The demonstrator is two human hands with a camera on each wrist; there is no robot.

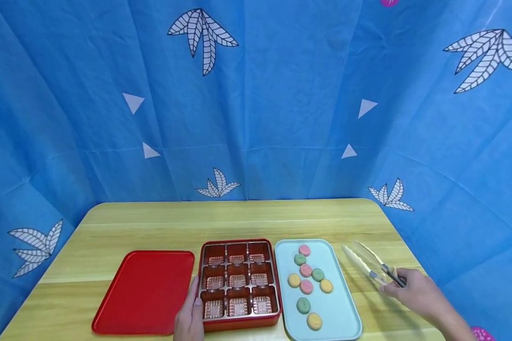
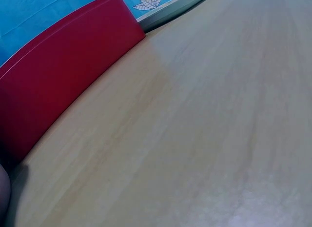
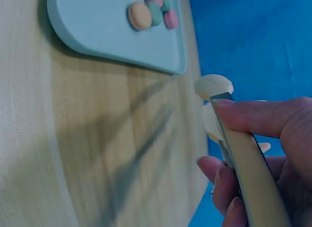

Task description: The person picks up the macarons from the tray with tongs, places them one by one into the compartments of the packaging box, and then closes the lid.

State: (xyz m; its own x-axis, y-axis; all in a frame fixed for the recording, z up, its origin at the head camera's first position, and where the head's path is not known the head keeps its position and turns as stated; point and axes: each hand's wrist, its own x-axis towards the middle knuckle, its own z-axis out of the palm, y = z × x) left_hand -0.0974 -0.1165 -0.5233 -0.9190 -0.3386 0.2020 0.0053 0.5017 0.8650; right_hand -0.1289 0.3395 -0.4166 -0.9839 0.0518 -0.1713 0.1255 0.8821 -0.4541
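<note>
Tongs (image 1: 373,273) are gripped in our right hand (image 1: 415,290) near the tray (image 1: 334,310); our left hand (image 1: 189,319) just touches the box (image 1: 241,324), fingers pretty straight.

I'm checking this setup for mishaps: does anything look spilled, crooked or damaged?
Nothing stands out: the macarons all lie within the pale blue tray, the red box sits upright, and the right hand holds the tongs.

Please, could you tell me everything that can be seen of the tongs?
The tongs have two arms with pale ends, one visibly wavy-edged, grey metal-looking middle sections and dark-edged handles. They are spread in a V, with nothing between the ends, which point away from the person. The right hand grips the handles, holding them above the wooden-looking table, right of the pale blue tray.
</note>
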